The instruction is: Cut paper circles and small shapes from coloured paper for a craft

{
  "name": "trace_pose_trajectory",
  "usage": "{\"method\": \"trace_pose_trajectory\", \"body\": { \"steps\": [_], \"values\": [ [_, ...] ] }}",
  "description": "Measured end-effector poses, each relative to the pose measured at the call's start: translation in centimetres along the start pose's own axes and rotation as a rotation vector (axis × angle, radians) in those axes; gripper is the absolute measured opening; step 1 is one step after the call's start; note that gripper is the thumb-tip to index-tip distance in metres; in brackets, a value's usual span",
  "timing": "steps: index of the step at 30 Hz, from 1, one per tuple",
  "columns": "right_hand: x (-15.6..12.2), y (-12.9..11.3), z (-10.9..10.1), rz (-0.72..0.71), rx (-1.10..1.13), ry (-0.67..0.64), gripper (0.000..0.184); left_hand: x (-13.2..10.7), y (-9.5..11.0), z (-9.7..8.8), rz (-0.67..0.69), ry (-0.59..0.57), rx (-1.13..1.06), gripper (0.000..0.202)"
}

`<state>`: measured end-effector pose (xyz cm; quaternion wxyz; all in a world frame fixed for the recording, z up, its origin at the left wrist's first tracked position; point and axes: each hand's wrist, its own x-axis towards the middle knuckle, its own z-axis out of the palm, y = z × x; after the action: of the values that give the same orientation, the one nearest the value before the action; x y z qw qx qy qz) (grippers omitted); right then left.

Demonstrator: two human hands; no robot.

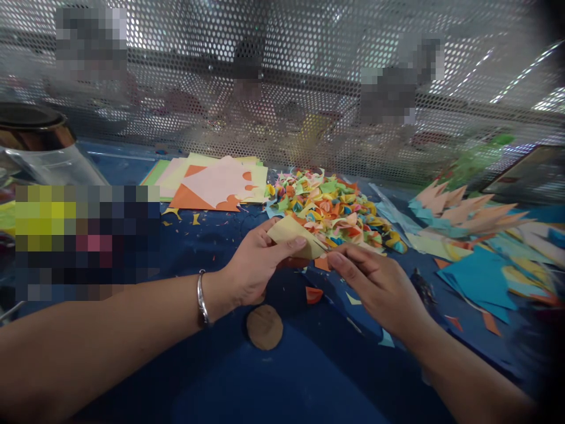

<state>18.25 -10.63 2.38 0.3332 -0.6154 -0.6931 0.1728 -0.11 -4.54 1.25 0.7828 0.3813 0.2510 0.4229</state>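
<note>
Pale yellow paper [291, 232], matte, folded flat, just above the blue table [309, 377]. Pinched between thumb and fingers of the left hand [256, 265]; right hand [375, 288] curled, fingertips closed on the right corner. Behind, a heap of curled colourful scraps [335, 212]. Lower edge hidden by fingers.

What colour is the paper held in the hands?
Pale yellow, clearest in the head view: the paper pinched by the left hand, right hand at its corner.

paper pile [335, 213] behind hands, sheets [212, 185] left
</note>
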Motion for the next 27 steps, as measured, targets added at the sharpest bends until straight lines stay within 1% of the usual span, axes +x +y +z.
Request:
{"method": "trace_pose_trajectory", "body": {
  "steps": [6, 18, 27],
  "values": [
    [0.08, 0.0, 0.07, -0.049, -0.01, 0.005, 0.047, -0.06, -0.17, 0.04, -0.003, 0.008, 0.005, 0.029],
    [-0.1, 0.05, -0.05, -0.029, -0.012, 0.004, 0.044, -0.1, -0.13, 0.15, 0.007, 0.002, -0.004, 0.027],
    [0.01, -0.18, -0.04, -0.074, -0.036, 0.019, 0.047, -0.19, -0.04, 0.26, 0.005, 0.009, -0.005, 0.03]
  ]
}}
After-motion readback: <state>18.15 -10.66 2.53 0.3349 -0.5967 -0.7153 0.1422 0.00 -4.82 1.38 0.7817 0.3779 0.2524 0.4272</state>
